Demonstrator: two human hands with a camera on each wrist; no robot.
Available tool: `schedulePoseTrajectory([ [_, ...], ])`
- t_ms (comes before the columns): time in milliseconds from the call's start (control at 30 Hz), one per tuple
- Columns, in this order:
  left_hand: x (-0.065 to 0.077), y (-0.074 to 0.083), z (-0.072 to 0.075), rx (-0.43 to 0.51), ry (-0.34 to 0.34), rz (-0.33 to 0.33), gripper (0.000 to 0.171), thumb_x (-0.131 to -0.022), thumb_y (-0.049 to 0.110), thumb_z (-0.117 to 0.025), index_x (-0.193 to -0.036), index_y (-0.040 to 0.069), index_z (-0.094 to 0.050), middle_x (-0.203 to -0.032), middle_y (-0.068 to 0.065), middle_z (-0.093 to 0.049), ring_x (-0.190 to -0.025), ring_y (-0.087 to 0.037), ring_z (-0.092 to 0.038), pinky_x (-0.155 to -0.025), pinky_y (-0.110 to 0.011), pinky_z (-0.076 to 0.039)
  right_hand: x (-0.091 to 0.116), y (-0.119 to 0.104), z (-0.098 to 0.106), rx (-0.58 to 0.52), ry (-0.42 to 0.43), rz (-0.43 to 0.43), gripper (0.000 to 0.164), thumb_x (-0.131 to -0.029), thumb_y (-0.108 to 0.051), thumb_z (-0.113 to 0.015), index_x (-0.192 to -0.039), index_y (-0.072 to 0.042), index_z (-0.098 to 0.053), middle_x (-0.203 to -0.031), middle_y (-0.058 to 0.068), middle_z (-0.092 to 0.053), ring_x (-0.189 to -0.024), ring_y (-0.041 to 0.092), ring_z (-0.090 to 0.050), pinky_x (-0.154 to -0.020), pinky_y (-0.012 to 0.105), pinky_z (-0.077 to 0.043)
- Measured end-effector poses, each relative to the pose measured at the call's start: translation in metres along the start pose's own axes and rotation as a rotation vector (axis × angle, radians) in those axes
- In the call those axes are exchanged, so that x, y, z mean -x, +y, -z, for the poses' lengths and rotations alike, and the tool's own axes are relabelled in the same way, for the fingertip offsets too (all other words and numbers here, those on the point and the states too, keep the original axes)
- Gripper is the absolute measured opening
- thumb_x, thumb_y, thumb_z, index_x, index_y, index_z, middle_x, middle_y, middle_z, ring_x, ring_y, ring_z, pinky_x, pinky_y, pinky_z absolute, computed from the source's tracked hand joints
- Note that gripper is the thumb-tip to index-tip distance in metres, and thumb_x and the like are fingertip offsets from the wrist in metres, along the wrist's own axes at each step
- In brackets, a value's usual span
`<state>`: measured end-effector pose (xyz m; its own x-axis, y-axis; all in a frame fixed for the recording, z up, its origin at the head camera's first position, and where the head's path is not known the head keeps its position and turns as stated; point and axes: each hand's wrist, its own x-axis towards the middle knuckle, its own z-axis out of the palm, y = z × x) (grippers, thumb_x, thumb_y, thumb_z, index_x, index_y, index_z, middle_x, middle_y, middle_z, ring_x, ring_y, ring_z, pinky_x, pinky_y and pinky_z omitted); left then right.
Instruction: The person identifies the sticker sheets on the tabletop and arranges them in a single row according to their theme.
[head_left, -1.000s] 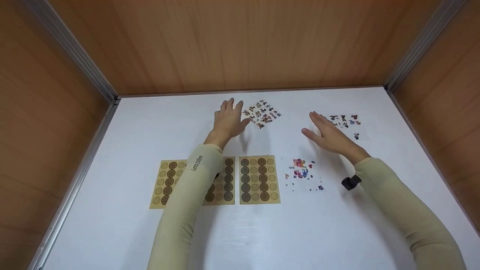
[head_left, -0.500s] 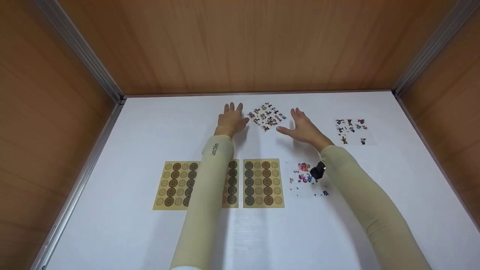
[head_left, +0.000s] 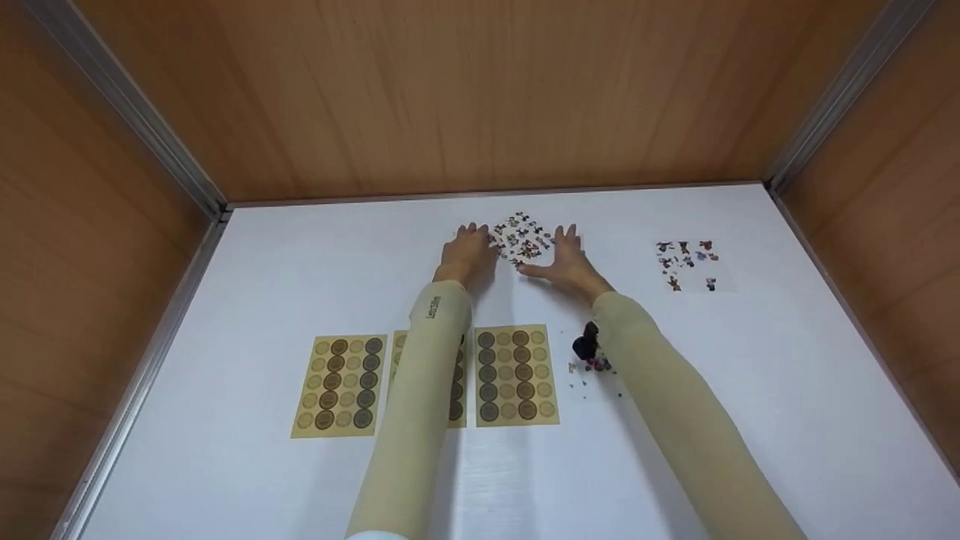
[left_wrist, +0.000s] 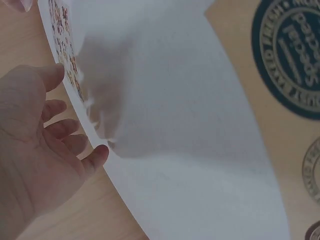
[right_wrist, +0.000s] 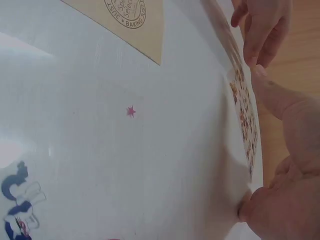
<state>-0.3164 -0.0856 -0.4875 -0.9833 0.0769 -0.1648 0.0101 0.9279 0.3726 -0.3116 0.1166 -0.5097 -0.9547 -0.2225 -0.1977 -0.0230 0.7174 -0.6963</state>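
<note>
A clear sheet of small figure stickers (head_left: 517, 236) lies turned cornerwise at the back of the white table. At its left edge is my left hand (head_left: 466, 253), its fingers loosely bent and holding nothing that I can see. Across from it, my right hand (head_left: 566, 268) spans the sheet's right side, thumb and fingers spread, the thumb by the near corner. In the left wrist view the left fingers (left_wrist: 62, 127) are separate, with their shadow on the table. The right wrist view shows both hands close to the sticker sheet (right_wrist: 245, 117); whether the fingertips touch it, I cannot tell.
Brown sheets of round seal stickers (head_left: 517, 375) lie in a row nearer me, one partly under my left sleeve. A colourful sticker sheet (head_left: 581, 382) is half hidden by the right forearm. Another clear sheet (head_left: 686, 266) lies right. Wooden walls (head_left: 480, 97) enclose the table.
My right hand has moved left from near the right-hand clear sheet to the right side of the cornerwise one. The left hand has come down beside that sheet, its fingers more bent.
</note>
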Motion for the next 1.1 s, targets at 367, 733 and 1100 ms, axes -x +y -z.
schedulePoseTrajectory([
  [367,-0.001,0.001,-0.005,0.006,0.021,-0.019,0.045,-0.107,0.03,-0.052,-0.147,0.01,-0.052,-0.156,-0.014,-0.044,-0.144,-0.032,-0.038,-0.118,-0.052,-0.031,0.001,-0.004,-0.014,0.204,0.03,0.033,0.112,-0.092,-0.062,-0.063,-0.159,0.008,-0.005,-0.164,0.031,0.005,-0.152,0.045,0.007,-0.122,0.056,0.006],
  [733,0.002,0.01,-0.01,0.075,0.022,-0.023,0.046,-0.106,0.03,-0.052,-0.148,0.011,-0.052,-0.151,-0.011,-0.05,-0.14,-0.034,-0.044,-0.119,-0.052,-0.029,0.005,-0.005,-0.011,0.318,0.023,0.019,0.103,-0.098,-0.064,-0.049,-0.158,0.009,-0.007,-0.164,0.031,0.003,-0.152,0.046,0.006,-0.121,0.061,0.004],
  [1100,0.009,0.008,-0.012,0.099,0.05,-0.031,0.045,-0.104,0.032,-0.058,-0.142,0.01,-0.058,-0.148,-0.013,-0.052,-0.138,-0.036,-0.045,-0.12,-0.054,-0.027,0.006,-0.007,-0.01,0.341,-0.028,0.013,0.107,-0.094,-0.067,-0.054,-0.16,0.004,-0.01,-0.167,0.024,-0.002,-0.152,0.045,0.005,-0.122,0.06,0.003],
])
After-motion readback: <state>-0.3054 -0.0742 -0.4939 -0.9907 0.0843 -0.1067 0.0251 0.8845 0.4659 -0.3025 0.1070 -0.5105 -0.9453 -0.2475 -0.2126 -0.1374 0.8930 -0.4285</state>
